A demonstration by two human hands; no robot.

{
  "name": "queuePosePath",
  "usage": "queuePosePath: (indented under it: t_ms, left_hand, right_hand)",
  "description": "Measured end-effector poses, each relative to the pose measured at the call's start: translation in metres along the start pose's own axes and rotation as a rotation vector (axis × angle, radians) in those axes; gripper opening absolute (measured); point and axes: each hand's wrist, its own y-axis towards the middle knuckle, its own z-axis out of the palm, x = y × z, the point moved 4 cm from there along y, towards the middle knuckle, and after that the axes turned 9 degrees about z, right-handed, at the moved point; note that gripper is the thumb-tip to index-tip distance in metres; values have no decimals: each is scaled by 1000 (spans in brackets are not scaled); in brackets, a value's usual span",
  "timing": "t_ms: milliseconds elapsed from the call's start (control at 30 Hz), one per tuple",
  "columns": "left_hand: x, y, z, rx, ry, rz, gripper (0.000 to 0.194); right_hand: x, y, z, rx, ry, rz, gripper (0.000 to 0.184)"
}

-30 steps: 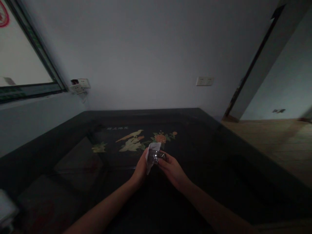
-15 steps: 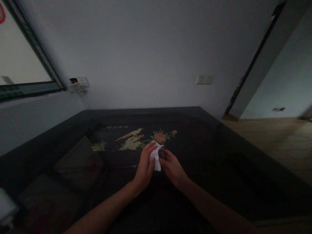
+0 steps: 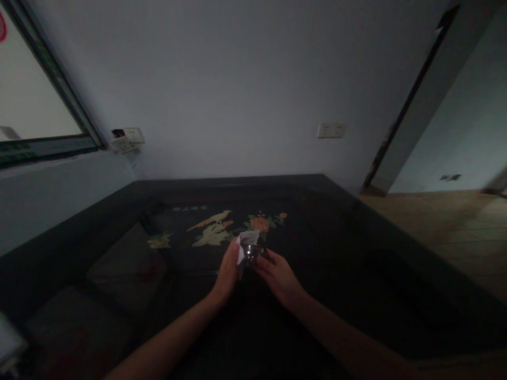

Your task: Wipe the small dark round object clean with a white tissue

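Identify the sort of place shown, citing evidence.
Probably a dim room, perhaps in a home: a glossy dark table, its bird-and-flower design, and the wall sockets behind it suggest so.

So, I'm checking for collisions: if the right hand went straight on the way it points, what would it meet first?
Probably the white cloth or tissue at the left hand: the right hand points toward it, with the shiny object it holds leading. Depth is unclear.
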Motion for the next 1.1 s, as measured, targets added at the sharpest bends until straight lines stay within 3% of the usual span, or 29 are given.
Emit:
queuePosePath:
  t_ms: [133, 233, 367, 500, 600, 800, 967, 1100]
  left_hand:
    - [12, -4, 3, -170, -313, -338, 37]
    - [12, -6, 5, -186, -394, -343, 36]
    - [11, -5, 1, -161, -357, -203, 41]
    - [5, -5, -7, -131, -72, -9, 43]
    - [-6, -5, -8, -54, 129, 113, 43]
    - [-30, -7, -1, 162, 322, 379, 39]
    - [-51, -9, 1, 255, 488, 674, 32]
    - [-57, -8, 2, 320, 538, 816, 27]
  right_hand:
    - [1, -1, 4, 36, 4, -32, 35]
    - [1, -1, 7, 48, 0, -35, 35]
    - [-3, -2, 8, 38, -5, -13, 36]
    - [-5, -3, 5, -4, -2, -21, 46]
    - [-5, -4, 6, 22, -52, -34, 44]
    - [0, -10, 18, 90, -107, -33, 37]
    - [-2, -11, 19, 125, -134, 32, 42]
    - [-2, -10, 16, 165, -183, 54, 41]
